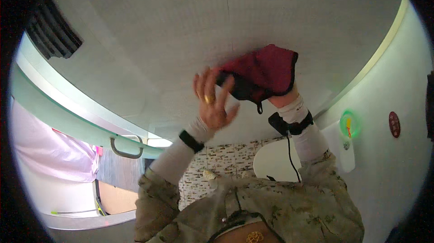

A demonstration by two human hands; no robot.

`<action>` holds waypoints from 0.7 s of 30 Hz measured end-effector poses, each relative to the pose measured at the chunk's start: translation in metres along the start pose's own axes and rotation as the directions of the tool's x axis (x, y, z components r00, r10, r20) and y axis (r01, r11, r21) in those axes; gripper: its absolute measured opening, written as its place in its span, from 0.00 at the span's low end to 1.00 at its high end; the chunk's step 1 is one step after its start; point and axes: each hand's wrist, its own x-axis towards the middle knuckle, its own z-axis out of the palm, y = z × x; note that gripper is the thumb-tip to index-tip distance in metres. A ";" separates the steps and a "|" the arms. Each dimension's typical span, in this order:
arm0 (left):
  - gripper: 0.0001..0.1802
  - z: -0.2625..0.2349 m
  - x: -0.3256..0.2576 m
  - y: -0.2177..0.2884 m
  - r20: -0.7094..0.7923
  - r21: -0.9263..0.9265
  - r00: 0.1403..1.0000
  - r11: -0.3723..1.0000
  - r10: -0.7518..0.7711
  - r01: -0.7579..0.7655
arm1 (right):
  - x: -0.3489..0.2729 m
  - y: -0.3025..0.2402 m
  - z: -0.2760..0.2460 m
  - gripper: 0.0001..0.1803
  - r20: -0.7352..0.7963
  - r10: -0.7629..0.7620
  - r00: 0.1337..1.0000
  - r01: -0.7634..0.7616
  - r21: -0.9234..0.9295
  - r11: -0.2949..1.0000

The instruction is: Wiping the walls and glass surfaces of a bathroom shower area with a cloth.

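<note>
A dark red mitt-like cloth with black trim and a small hanging loop covers my right hand, against or close to a pale grey panelled surface. Only my right wrist shows below the cloth; its fingers are hidden, so I cannot see whether they grip. Beside the cloth's left end is my left hand, raised with fingers apart, a gold ring on one of them. Its fingertips overlap the cloth's dark edge in view; whether they touch it I cannot tell. Each wrist wears a black band, and a cable hangs from the right one.
A door panel with a curved metal handle stands at left, near a pink curtain. Black ridged material is at upper left. A white rounded lid sits over mosaic floor tiles. At right are a green-lit round item and an oval plaque.
</note>
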 end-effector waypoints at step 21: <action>0.34 0.023 0.063 0.006 -0.012 0.016 0.997 0.997 0.076 -0.076 | 0.054 -0.028 -0.009 0.20 0.007 0.011 1.000 -0.012 0.165 0.986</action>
